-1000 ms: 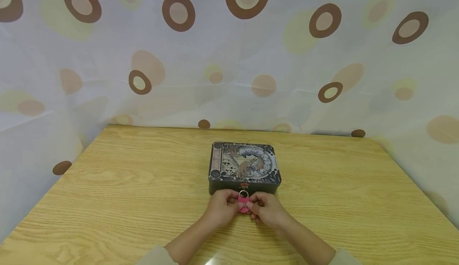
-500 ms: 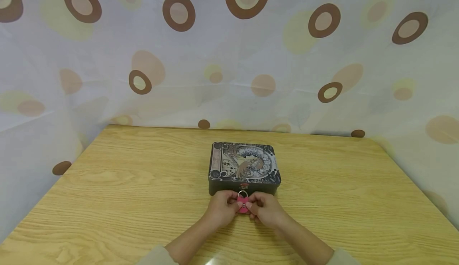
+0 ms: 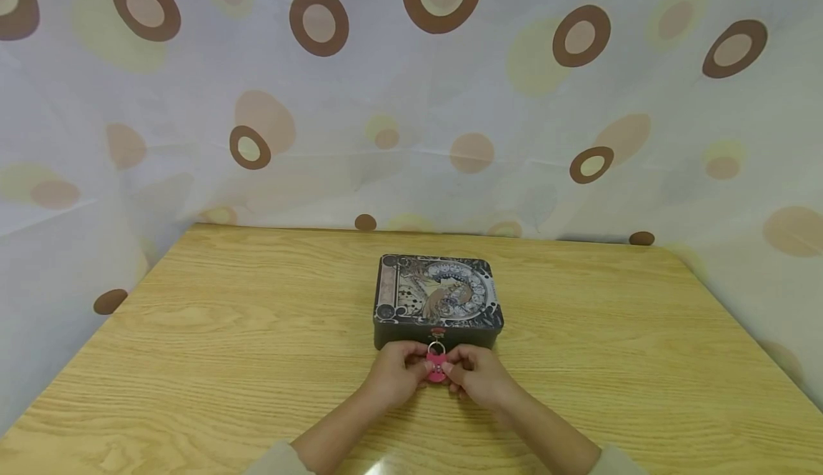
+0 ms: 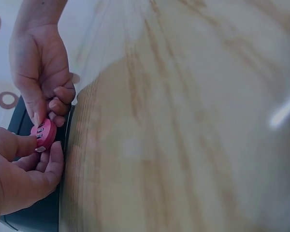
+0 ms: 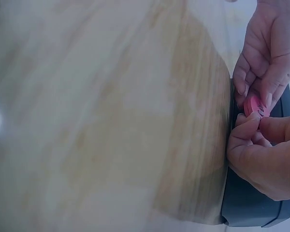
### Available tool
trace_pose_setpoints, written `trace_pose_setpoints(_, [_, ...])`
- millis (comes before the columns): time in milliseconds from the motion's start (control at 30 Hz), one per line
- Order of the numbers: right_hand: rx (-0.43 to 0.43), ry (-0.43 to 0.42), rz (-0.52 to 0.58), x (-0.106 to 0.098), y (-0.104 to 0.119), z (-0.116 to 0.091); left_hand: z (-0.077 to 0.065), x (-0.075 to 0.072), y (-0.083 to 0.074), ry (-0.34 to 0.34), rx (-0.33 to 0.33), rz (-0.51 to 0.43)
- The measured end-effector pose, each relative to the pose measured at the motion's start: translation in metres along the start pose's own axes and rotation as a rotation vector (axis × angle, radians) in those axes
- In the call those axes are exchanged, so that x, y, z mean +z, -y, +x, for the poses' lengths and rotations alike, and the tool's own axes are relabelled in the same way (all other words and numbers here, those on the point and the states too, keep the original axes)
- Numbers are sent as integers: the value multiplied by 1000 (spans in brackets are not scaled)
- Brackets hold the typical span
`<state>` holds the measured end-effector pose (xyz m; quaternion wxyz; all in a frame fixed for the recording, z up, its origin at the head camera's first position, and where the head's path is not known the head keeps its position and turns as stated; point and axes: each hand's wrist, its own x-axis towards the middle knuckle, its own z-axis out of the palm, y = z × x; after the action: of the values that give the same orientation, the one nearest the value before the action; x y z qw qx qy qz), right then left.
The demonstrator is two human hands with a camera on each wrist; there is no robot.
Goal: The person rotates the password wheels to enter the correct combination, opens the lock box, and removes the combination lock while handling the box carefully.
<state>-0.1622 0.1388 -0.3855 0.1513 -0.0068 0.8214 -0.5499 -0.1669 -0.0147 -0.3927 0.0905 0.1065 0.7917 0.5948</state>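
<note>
A pink combination padlock (image 3: 436, 376) with a silver shackle hangs at the front latch (image 3: 438, 333) of a dark tin box (image 3: 439, 293) with an ornate printed lid. My left hand (image 3: 395, 375) pinches the padlock's left side, thumb on its face near the number dials. From the other side my right hand (image 3: 485, 378) pinches it too, its thumb tip near the dials. In the left wrist view several dials show along the padlock (image 4: 44, 134) between both thumbs. In the right wrist view fingers cover much of the padlock (image 5: 255, 105). The box lid is down.
The box sits on a light wood-grain table (image 3: 257, 303), toward the middle. Behind it hangs a pale curtain (image 3: 411, 103) with brown and beige circles, which also runs along both sides. A bright light reflection lies on the table's near edge.
Both hands stay on the padlock in nearly the same place. The padlock tips slightly and its dial face shows a little differently; the box has not moved.
</note>
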Motion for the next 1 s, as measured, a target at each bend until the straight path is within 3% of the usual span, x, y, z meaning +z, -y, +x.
trace_pose_setpoints(167, [-23,16,6,0,-1,-1,0,-1,1,5,34,17])
trace_pose_setpoints(1000, [-31,7,-27,2,-1,0,0,2,1,-33,19,48])
